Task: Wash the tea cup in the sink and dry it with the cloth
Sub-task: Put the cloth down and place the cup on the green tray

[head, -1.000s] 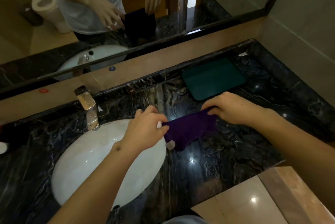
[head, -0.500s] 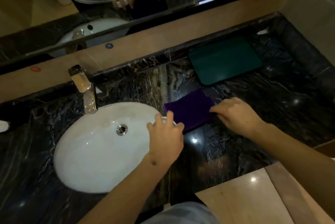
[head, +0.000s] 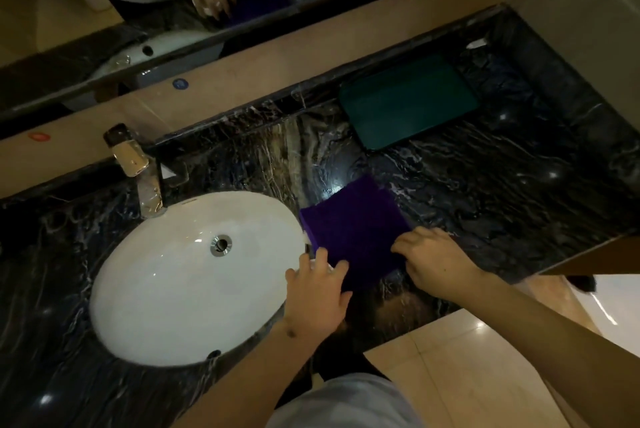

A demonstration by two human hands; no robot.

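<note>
The purple cloth (head: pixel 356 230) lies flat on the black marble counter, just right of the white sink (head: pixel 180 275). My left hand (head: pixel 318 292) is palm down at the cloth's near left corner, by the sink rim. It covers a small white tea cup (head: pixel 328 265), of which only slivers show between the fingers. My right hand (head: pixel 433 265) rests with its fingertips on the cloth's near right corner. The sink basin holds nothing and its drain (head: pixel 220 245) is open to view.
A chrome faucet (head: pixel 138 171) stands behind the sink with no water running. A dark green tray (head: pixel 408 102) lies at the back right of the counter (head: pixel 502 192). A mirror (head: pixel 173 12) runs along the back wall. The counter's front edge drops to a tiled floor at the right.
The cloth, held up between both hands a second ago, now lies flat on the counter. My left hand has come nearer and lower, beside the sink rim.
</note>
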